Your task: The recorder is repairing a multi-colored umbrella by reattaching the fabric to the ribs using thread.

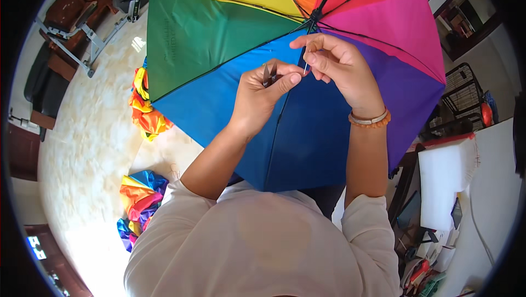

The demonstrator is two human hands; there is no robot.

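Umbrella: one, rainbow-panelled [320,105], spread open in front of the person, ribbed inside facing up toward the hands.
Hub: dark, where the ribs meet [314,16], just beyond the right fingertips.
Left hand: over the blue panels [262,91]; grip folded around dark, pointed snips [267,74], blades upward.
Right hand: raised close beside the left [337,64]; grip narrow, thumb and fingertips pinching a slender pale piece [306,69]; bead bracelet at the wrist [371,120].
Umbrella edges: left corner beside a crumpled rainbow bundle [147,112]; right corner near a black wire rack [461,90]; lower edge close against the person's shirt [263,242].
Open room: widest to the left, over pale, marbled floor [82,116], with a second rainbow bundle [143,195] by the left sleeve; the right side is tight, with a white block [441,187] and mixed clutter near the canopy.
Cut off: the umbrella's far edge and shaft, by the top of the view; outer surroundings, by the dark lens rim.
Hidden: snips' handles, inside the left palm; parts of the canopy, behind hands and forearms.
Hard to make out: the pale piece's kind, and whether the left fingertips touch it.
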